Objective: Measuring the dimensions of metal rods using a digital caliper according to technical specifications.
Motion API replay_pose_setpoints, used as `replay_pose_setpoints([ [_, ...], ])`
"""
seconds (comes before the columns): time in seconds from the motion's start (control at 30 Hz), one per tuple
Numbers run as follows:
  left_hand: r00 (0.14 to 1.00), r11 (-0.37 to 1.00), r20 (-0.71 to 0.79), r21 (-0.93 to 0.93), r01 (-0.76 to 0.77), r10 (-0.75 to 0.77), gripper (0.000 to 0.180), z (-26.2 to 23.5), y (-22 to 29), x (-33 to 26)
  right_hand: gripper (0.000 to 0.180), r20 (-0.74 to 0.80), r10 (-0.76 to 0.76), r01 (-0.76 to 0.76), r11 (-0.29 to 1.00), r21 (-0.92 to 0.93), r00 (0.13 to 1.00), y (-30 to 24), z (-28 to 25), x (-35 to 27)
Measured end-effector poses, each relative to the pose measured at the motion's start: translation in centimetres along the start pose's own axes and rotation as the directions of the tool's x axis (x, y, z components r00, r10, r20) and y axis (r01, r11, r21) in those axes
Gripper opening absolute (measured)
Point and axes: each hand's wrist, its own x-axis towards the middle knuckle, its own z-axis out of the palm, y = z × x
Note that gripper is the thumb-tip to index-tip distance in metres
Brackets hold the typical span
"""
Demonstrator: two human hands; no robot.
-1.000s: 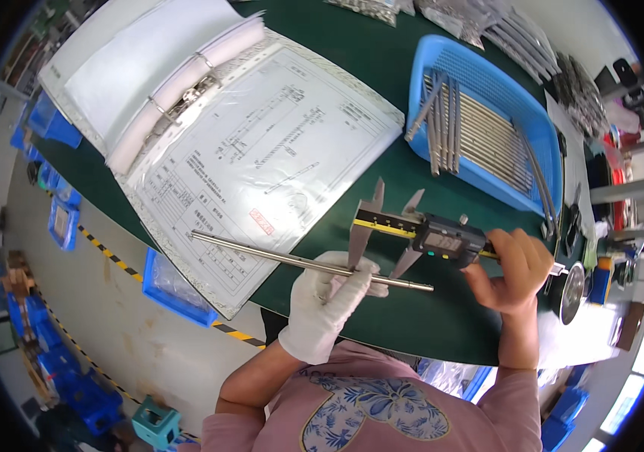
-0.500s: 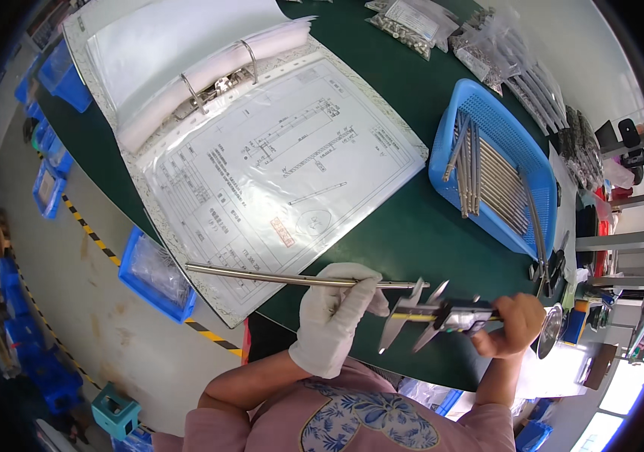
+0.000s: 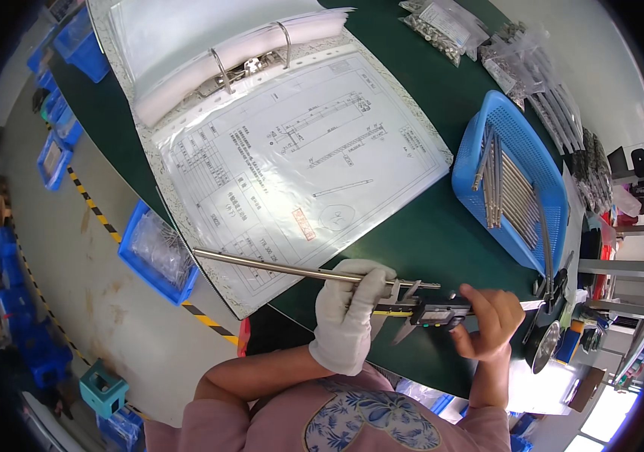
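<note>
Metal rod (image 3: 276,264) in the gloved left hand (image 3: 348,316), digital caliper (image 3: 442,313) near its right end

Pink top (image 3: 371,410): fills the lower edge, bears a blue leaf-patterned panel.

Left hand, white glove: closes on the metal rod, right of its middle.

Right hand (image 3: 491,322), bare: curls about the right part of the digital caliper, thumb lowermost.

Metal rod: long, slim, silver; slants slightly down to the right, left end over the ring binder (image 3: 377,69), right end just past the caliper's upper jaws.

Digital caliper: dark body, small display; upper jaws slightly apart, overlapping the rod in view; cannot tell whether touching. Lower jaws also apart.

Ring binder: lies spread on the green tabletop (image 3: 405,241), with a drawing sheet (image 3: 284,173) in a clear sleeve, red stamp toward the lower edge.

Round metal dish (image 3: 544,346): right of the right hand.

Blue basket (image 3: 469,196): perforated, beyond the hands to the right; contains many slim rods (image 3: 518,200), some laid across others.

Blue bin (image 3: 180,290): on the floor at left, with clear plastic inside; beside black-and-yellow tape (image 3: 209,325).

Turquoise stool (image 3: 103,388): on the floor, lower left.

Clear bags (image 3: 442,30): at the far side of the tabletop, with small metal parts.
</note>
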Motion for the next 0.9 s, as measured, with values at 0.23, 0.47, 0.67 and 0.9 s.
replay_pose_setpoints([
  [0.23, 0.999, 0.992, 0.031, 0.117, -0.046, 0.043, 0.011, 0.0, 0.1, -0.1, 0.037, 0.052, 0.034, -0.033, 0.999, -0.02, 0.998, -0.7, -0.4, 0.1],
  [0.47, 0.996, 0.987, -0.066, 0.156, -0.048, 0.059, 0.013, 1.0, 0.3, 0.0, 0.043, -0.004, 0.032, -0.032, 0.999, -0.01, 0.999, -0.3, 0.6, -0.2],
  [0.67, 0.997, 0.984, -0.038, 0.169, -0.056, 0.063, 0.011, 1.0, 0.0, 0.0, 0.049, -0.01, 0.057, -0.057, 0.998, -0.024, 0.998, -0.4, 0.6, -0.5],
  [0.9, 0.995, 0.974, 0.084, 0.217, -0.065, 0.048, 0.012, 0.3, 0.0, 0.0, 0.055, -0.002, 0.084, -0.084, 0.995, -0.047, 0.996, -0.2, 0.5, -1.4],
])
